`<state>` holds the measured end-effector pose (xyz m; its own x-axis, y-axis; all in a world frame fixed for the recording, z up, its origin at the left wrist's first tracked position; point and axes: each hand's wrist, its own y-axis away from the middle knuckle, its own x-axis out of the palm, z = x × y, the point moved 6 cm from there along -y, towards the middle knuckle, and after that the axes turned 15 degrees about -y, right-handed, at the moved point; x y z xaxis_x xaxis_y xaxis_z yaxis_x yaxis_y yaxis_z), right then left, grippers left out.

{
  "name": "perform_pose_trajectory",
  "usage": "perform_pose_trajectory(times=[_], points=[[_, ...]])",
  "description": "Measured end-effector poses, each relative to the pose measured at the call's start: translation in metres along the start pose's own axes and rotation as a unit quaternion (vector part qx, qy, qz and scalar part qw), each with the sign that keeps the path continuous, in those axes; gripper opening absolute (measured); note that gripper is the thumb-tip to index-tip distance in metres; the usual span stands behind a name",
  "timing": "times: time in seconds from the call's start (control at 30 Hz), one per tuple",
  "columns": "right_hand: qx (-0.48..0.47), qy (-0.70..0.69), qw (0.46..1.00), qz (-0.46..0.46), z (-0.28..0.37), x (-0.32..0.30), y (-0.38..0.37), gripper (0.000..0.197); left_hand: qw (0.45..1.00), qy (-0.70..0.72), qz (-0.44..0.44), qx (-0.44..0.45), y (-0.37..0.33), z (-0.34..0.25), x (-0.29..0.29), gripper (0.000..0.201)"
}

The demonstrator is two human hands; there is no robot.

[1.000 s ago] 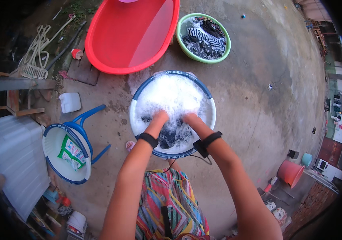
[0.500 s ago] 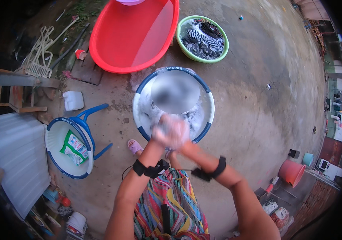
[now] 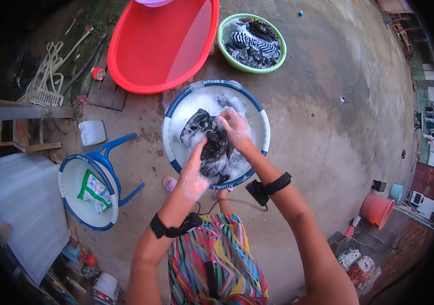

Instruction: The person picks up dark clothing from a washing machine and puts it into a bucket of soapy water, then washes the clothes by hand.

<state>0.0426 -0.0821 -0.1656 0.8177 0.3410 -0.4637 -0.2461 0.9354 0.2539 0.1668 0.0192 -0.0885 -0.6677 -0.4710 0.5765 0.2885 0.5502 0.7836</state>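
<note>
A wet black garment (image 3: 216,136) with a pale pattern lies bunched and soapy in the white-and-blue basin (image 3: 172,163). My right hand (image 3: 236,128) grips its right side, with the fingers curled into the cloth. Along the left near edge, my left hand (image 3: 192,172) holds the garment, thumb side up; its other fingers are partly hidden by the cloth. Suds cover both hands and float over the water around the garment.
Beyond the basin stand a large red tub (image 3: 161,51) of water and a green basin (image 3: 281,60) of soaking dark and striped clothes. At left, a blue-legged stool (image 3: 133,193) supports another white basin (image 3: 69,185) holding a green-and-white packet (image 3: 95,192). A white jug (image 3: 92,132) stands nearby.
My hands, pressed together and blurred over the basin's near side, have moved apart. The dark garment now shows between them, and my right hand has gone farther up and right.
</note>
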Motion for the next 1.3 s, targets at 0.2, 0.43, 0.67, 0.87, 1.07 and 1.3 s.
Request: perform_pose_trajectory(times=[0.2,0.43,0.67,0.87,1.07,1.3], points=[[-0.083,-0.072,0.992,0.061,-0.055,-0.001,0.025,0.035,0.994,0.025,0.103,-0.003,0.072,-0.05,0.05,0.036],[0.146,-0.428,0.877,-0.163,0.022,-0.081,0.076,0.029,0.997,-0.006,0.076,0.027,0.042,-0.077,0.038,0.032],[0.06,-0.271,0.96,-0.041,0.12,-0.084,0.076,0.044,0.977,-0.157,-0.035,0.141,-0.034,-0.059,-0.03,0.037],[0.011,0.025,0.999,0.045,0.061,-0.034,0.057,0.077,0.351,-0.849,-0.23,0.322,-0.049,-0.04,-0.003,0.071],[0.084,0.236,0.967,0.047,-0.033,0.026,0.057,0.082,0.429,-0.862,-0.152,0.224,-0.128,-0.02,-0.038,0.068],[0.256,0.228,0.92,0.188,-0.13,0.057,0.003,0.039,0.502,-0.834,-0.207,0.099,-0.179,-0.006,-0.044,0.063]])
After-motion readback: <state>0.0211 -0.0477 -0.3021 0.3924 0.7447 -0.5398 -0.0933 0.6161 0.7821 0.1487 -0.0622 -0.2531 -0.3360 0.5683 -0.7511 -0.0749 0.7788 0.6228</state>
